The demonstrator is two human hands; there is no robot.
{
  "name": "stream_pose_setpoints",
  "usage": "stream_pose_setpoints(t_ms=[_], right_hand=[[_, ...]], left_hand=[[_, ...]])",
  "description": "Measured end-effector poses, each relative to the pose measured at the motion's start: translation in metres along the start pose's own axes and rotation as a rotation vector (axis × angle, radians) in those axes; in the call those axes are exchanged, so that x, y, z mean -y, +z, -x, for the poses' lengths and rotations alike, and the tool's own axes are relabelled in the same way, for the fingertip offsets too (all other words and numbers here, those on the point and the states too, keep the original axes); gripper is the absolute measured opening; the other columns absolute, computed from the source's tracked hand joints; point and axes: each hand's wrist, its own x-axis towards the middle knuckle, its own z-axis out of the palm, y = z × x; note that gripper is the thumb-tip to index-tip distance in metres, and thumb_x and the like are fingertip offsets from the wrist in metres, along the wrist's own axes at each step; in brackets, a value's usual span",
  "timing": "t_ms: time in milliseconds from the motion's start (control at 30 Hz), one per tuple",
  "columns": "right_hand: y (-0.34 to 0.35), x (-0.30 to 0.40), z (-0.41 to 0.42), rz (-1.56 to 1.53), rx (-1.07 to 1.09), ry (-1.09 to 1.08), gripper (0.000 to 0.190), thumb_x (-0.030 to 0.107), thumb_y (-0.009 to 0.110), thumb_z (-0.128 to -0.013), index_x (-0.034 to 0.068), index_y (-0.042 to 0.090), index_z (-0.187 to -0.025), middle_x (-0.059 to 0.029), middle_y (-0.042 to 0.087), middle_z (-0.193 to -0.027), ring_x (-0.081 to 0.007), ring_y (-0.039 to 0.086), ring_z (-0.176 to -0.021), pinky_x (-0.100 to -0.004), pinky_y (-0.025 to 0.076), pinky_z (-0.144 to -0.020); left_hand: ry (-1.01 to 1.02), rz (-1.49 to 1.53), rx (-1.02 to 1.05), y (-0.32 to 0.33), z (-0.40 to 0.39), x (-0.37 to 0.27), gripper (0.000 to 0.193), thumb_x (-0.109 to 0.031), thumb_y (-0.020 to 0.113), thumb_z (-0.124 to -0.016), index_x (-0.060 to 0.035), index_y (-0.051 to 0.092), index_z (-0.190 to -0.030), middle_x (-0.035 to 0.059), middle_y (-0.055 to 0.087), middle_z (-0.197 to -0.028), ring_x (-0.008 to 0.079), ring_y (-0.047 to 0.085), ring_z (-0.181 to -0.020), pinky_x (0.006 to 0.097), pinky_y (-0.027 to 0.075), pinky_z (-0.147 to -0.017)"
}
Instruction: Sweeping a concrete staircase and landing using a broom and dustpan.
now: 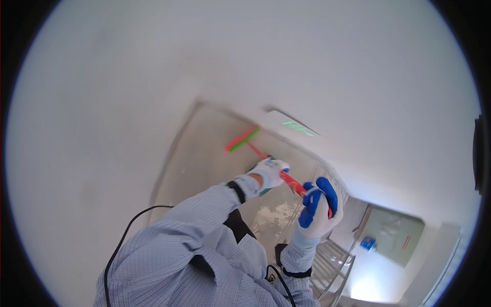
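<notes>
My left hand (270, 170), in a white and blue work glove, grips the lower part of a red handle (293, 183). Further up, my right hand (320, 209), gloved the same way, is wrapped around that handle near its upper end. The handle leads to a wide red and green head (242, 140), which looks like a broom's. This head is over the grey floor (207, 134), close to the wall's base; motion blurs it, and I cannot tell whether it touches the floor.
White walls (115, 88) meet the floor in a corner. A sign with green glowing marks (297, 126) is low on the wall. Pale patches (278, 217) mark the floor near my feet. Metal railings (332, 264) stand at lower right, with a blue object (368, 243) beyond.
</notes>
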Motion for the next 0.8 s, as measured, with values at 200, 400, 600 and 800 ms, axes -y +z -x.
stream_pose_setpoints(t_ms=[200,400,600,800], right_hand=[[0.026,0.033,-0.023,0.057,0.181,-0.195,0.062,0.001,0.061,-0.077,-0.006,0.036,-0.133,-0.0147,0.057,-0.112,-0.0228,0.057,-0.101,-0.0325,0.042,-0.093],[0.003,0.011,0.056,0.080,0.526,0.217,0.069,0.005,0.054,-0.082,0.004,0.023,-0.144,-0.0127,0.053,-0.117,-0.0185,0.055,-0.100,-0.0293,0.042,-0.091],[0.025,-0.028,0.152,0.170,0.437,0.503,0.058,0.014,0.049,-0.088,0.015,0.030,-0.143,-0.0078,0.063,-0.091,-0.0133,0.059,-0.074,-0.0268,0.049,-0.074],[0.025,-0.067,0.237,-0.075,0.270,0.742,0.053,0.021,0.046,-0.092,0.021,0.030,-0.143,-0.0055,0.063,-0.089,-0.0112,0.060,-0.069,-0.0263,0.052,-0.069]], left_hand=[[-0.085,0.370,-0.250,-0.052,0.029,0.012,0.024,-0.012,0.062,-0.074,-0.0063,0.065,-0.097,0.0142,0.066,-0.097,0.0289,0.063,-0.089,0.0370,0.049,-0.083],[-0.206,0.899,-0.058,-0.096,0.088,0.077,0.018,-0.014,0.057,-0.086,-0.0023,0.061,-0.099,0.0057,0.061,-0.089,0.0131,0.060,-0.081,0.0272,0.053,-0.053],[-0.093,0.620,0.305,-0.174,0.133,0.003,0.020,-0.010,0.051,-0.087,0.0029,0.059,-0.100,0.0096,0.059,-0.091,0.0146,0.058,-0.077,0.0271,0.054,-0.055],[-0.085,0.584,0.465,-0.172,0.175,-0.027,0.027,-0.016,0.047,-0.088,0.0029,0.057,-0.104,0.0125,0.058,-0.094,0.0170,0.059,-0.074,0.0275,0.054,-0.055]])
